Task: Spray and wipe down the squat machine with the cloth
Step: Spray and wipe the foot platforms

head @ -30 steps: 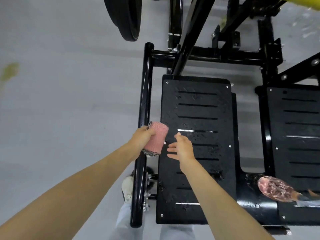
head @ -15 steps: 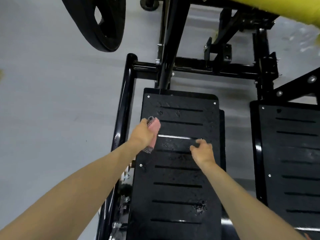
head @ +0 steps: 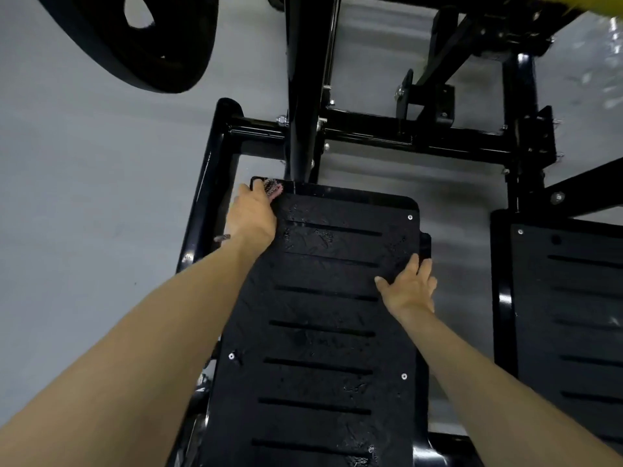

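The squat machine's black slotted left foot plate [head: 323, 332] fills the middle of the view, wet with droplets. My left hand [head: 251, 215] holds the pink cloth [head: 274, 190] against the plate's far left corner; only a small tip of cloth shows past my fingers. My right hand [head: 409, 286] rests flat, fingers spread, on the plate's right edge. No spray bottle is in view.
A second black foot plate [head: 569, 318] lies to the right. The black tube frame [head: 205, 197] runs along the left and across the back [head: 404, 136]. A black weight plate [head: 145, 42] hangs at top left over grey floor [head: 84, 197].
My left hand slid the cloth from the plate's left edge up to its far left corner. My right hand moved right to the plate's right edge and flattened. The view moved closer.
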`<state>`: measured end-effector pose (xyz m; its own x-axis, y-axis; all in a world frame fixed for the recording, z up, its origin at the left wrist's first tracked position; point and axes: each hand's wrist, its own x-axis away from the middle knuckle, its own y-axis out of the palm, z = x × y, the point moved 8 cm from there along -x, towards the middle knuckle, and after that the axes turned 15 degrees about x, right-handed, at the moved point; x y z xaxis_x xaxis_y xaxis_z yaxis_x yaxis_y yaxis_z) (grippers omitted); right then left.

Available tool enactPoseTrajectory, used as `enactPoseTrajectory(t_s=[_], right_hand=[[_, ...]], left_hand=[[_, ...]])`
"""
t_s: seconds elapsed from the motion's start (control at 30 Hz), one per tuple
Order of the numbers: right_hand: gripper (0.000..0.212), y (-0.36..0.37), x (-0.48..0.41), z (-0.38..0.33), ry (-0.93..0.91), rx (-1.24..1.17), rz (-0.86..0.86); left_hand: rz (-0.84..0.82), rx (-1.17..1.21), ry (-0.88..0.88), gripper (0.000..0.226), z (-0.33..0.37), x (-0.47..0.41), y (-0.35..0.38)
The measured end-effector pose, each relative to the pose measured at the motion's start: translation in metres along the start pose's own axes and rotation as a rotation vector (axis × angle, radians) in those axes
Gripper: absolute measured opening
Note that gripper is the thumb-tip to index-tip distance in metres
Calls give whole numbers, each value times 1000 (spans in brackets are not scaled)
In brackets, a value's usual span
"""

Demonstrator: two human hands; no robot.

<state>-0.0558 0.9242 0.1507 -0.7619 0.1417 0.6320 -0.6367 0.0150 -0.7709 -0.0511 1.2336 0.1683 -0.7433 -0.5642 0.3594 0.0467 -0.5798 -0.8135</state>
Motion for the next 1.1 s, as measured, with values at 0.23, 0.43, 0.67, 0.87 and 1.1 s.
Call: enactPoseTrajectory(t_s=[0.23,0.43,0.67,0.87,1.1], right_hand=[[102,12,4,-6,-56,142,57],[101,18,5,-12,-120,65,71],[108,20,5,-15,-160,256,73],[105,22,10,-16,-167,355,74],[105,27,8,-16,-181,424,57]], left_hand=[[-336,-38,573,54,59,52,66],[131,461,120,27,8,4,0],[-247,4,261,60,34,39,62],[-221,104,224,51,36,42,38],[9,140,-103,58,-11,24,21]])
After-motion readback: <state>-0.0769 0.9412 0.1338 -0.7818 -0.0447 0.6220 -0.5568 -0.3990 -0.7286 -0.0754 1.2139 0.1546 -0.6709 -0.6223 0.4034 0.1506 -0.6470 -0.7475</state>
